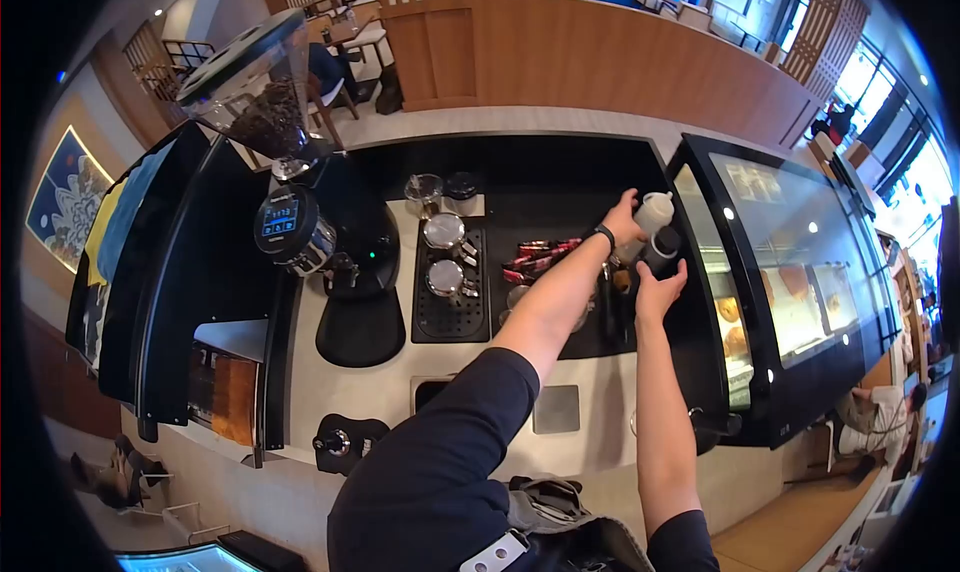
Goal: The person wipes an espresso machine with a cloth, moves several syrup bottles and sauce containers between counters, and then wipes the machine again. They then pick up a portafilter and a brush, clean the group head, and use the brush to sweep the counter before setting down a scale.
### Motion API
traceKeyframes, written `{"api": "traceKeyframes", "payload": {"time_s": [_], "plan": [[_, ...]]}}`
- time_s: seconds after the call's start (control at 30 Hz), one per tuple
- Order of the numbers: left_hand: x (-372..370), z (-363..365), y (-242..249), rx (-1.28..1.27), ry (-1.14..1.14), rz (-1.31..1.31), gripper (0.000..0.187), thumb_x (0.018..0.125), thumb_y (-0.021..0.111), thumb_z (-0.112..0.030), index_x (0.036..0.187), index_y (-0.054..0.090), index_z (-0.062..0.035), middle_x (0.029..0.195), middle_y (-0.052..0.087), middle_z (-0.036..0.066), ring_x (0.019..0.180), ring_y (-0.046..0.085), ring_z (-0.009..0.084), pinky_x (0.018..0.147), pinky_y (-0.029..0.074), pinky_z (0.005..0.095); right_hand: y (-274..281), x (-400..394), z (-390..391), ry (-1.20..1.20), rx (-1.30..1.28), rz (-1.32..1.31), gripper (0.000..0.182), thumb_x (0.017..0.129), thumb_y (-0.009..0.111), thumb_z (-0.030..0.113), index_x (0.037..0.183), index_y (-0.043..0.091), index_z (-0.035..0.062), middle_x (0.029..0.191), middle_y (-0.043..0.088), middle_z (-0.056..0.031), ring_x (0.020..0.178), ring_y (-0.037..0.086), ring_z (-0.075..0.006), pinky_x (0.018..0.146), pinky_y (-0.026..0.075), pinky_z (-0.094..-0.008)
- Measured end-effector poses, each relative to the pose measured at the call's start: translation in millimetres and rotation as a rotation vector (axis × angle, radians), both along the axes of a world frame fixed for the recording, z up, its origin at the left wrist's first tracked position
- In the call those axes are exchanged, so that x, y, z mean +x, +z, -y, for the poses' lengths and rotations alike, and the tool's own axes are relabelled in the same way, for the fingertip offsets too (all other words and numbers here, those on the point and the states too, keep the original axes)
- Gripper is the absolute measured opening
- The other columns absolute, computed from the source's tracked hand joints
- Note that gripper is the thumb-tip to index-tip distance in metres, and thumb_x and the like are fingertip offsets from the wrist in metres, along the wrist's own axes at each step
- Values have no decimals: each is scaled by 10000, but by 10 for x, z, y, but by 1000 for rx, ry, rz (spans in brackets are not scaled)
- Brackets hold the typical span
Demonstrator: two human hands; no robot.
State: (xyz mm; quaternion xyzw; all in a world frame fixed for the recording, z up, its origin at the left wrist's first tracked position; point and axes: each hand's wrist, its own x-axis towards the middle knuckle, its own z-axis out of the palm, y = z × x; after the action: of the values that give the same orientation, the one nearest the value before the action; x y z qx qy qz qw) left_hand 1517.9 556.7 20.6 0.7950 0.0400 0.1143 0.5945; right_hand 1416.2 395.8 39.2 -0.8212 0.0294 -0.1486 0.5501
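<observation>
Dark bottle (665, 244) stands between the thumb and fingers of the right hand (660, 294), just beside the white squeeze bottle (654, 212), which the left hand (624, 222) reaches from its left side. The right thumb and fingers are spread about the dark bottle's lower part; how firmly either hand presses, I cannot tell. With the bottles this close, a nudge from the knuckles could tip one, and a loose hold low down could let the dark one lean. Both arms reach forward, the left slanting across, the right nearly straight.
</observation>
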Motion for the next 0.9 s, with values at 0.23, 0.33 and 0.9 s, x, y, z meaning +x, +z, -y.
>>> {"api": "traceKeyframes", "payload": {"time_s": [0.23, 0.33, 0.9], "plan": [[152, 46, -29, -45, -116, 114, 934, 510, 890, -9, 1383, 560, -40, 1285, 694, 165, 1229, 653, 315, 1059, 512, 396, 70, 278, -214, -91, -131, -72, 907, 769, 889, 246, 1476, 386, -16, 1463, 454, -250, 1371, 441, -441, 1144, 375, -530], [153, 11, 5, -58, -147, 99, 853, 518, 893, 2, 1313, 584, -44, 1235, 706, 152, 1185, 665, 303, 1043, 515, 398, -53, 322, -184, -85, -106, 86, 793, 794, 873, 180, 1422, 437, -30, 1379, 480, -254, 1299, 500, -432, 1117, 403, -496], [-216, -52, 657, -129, -71, 290, 709, 662, 924, -123, 1243, 523, -60, 1156, 653, 85, 1100, 637, 221, 984, 514, 390, 184, -139, -106, -12, 117, 340, 707, 858, 837, 128, 1422, 433, -10, 1370, 457, -206, 1315, 475, -378, 1118, 392, -488]]}}
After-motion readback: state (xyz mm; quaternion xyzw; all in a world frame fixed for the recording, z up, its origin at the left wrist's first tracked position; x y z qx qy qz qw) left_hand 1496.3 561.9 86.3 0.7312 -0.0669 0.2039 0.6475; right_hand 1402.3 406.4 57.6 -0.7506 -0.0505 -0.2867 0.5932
